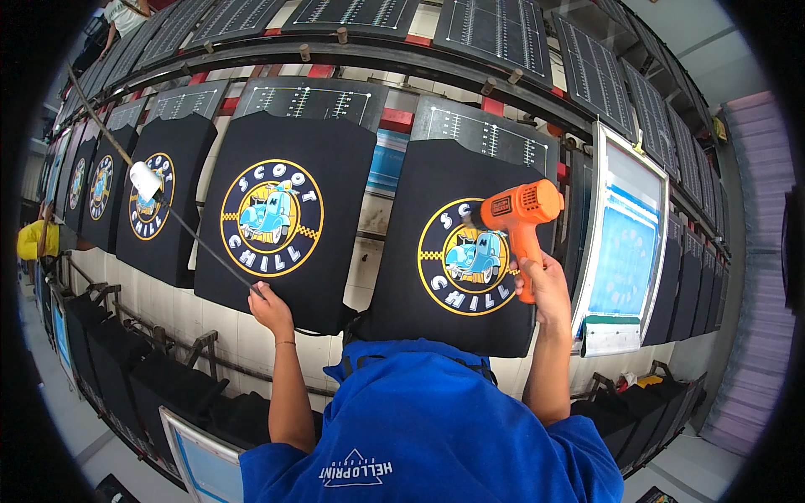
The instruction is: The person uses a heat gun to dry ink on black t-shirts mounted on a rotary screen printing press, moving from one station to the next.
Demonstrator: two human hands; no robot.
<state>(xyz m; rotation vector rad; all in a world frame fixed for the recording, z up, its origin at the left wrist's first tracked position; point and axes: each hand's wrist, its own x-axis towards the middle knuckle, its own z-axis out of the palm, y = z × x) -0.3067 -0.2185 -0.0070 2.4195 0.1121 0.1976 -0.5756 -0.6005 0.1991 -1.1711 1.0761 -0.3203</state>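
My right hand (548, 289) is wrapped round the handle of an orange heat gun (521, 214). Its nozzle points left, over the round scooter print on a black T-shirt (411, 243). Between the fingers of my left hand (272, 310) is a black power cord (216, 254). From there the cord slants up and left to a white plug connector (145, 179), which hangs from a longer cable. Another black T-shirt (335, 201) with the same print lies flat in front of my left hand.
Dark printing boards (496, 33) with white markings form long rows beyond. A framed blue printing screen (622, 226) stands at right. More printed shirts (159, 251) continue leftward, where a person in yellow (33, 241) is partly visible. Behind me are black-covered boards (172, 369) and another screen (205, 457).
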